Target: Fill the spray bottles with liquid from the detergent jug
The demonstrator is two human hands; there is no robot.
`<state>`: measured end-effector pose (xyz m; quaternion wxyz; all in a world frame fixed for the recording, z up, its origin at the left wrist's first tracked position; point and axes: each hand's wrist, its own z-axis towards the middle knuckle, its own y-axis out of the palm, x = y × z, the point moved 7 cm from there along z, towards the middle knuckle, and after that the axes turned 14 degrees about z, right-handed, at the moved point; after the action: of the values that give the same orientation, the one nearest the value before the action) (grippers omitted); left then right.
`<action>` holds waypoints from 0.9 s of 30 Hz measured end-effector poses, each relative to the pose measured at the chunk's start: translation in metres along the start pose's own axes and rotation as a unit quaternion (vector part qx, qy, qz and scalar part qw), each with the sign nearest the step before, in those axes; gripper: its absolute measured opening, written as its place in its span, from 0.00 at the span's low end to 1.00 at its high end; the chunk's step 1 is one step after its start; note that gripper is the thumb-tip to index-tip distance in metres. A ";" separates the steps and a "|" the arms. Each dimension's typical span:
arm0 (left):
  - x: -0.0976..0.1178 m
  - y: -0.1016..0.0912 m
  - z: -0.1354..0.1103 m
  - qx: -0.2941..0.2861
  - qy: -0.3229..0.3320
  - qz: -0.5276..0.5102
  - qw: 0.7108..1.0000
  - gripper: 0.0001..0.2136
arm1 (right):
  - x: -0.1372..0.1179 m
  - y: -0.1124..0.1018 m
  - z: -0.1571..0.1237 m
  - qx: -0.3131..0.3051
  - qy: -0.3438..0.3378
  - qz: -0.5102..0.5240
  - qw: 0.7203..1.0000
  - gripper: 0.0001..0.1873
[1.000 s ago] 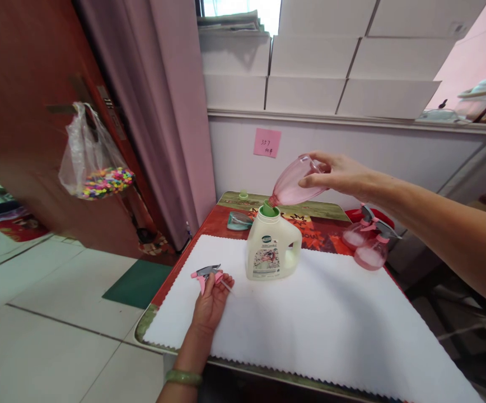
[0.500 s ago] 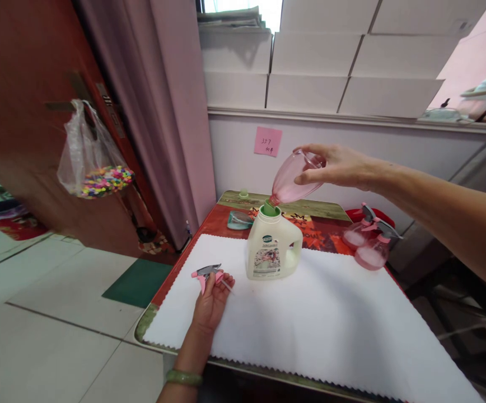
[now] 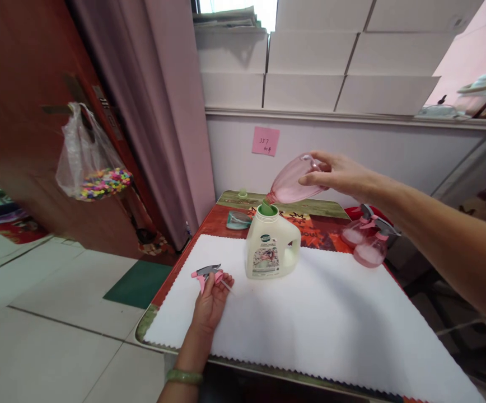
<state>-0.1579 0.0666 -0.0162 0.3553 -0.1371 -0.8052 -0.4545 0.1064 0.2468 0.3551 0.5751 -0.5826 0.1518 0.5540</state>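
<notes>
My right hand (image 3: 335, 173) grips a clear pink spray bottle (image 3: 291, 182) without its head. The bottle is tipped over, its neck down at the green spout of a pale detergent jug (image 3: 268, 246). The jug stands upright on the white cloth with its handle to the right. Low on the left, palm up, my left hand (image 3: 214, 296) is closed around a pink and grey spray head (image 3: 206, 272), whose thin tube sticks out to the right. Whether liquid is flowing cannot be made out.
Two pink spray bottles (image 3: 369, 250) with heads on stand at the table's right edge, by a red object. Behind the jug lie a teal-edged clear item (image 3: 238, 220) and a green cap (image 3: 242, 193). A bag of colourful bits (image 3: 104, 183) hangs from the door handle.
The pink bottle has tilted flatter and its base has shifted slightly right with my right hand. My left hand keeps its hold. The view has shifted slightly.
</notes>
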 end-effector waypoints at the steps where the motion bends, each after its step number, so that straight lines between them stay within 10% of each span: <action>1: 0.000 0.000 0.000 0.002 -0.001 0.001 1.000 0.11 | 0.010 -0.001 -0.004 0.008 0.008 0.040 0.999 0.36; 4: 0.001 0.003 -0.002 0.007 -0.005 0.003 1.000 0.12 | 0.053 0.001 -0.024 0.043 0.044 0.215 0.975 0.27; 9: 0.003 0.009 -0.008 0.016 -0.015 0.000 1.000 0.15 | 0.140 0.038 -0.087 0.050 0.123 0.516 0.846 0.25; 17: 0.031 0.023 -0.019 0.127 0.024 -0.026 0.991 0.18 | 0.197 0.127 -0.211 -0.023 0.215 0.585 0.782 0.32; 27: 0.059 0.098 -0.065 0.096 0.144 -0.006 0.985 0.13 | 0.174 0.108 -0.244 0.056 0.102 0.422 0.899 0.40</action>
<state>-0.1173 0.0607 0.1088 0.4765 -0.0302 -0.7865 -0.3918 0.1924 0.0911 0.0909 0.3004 -0.4834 0.4722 0.6731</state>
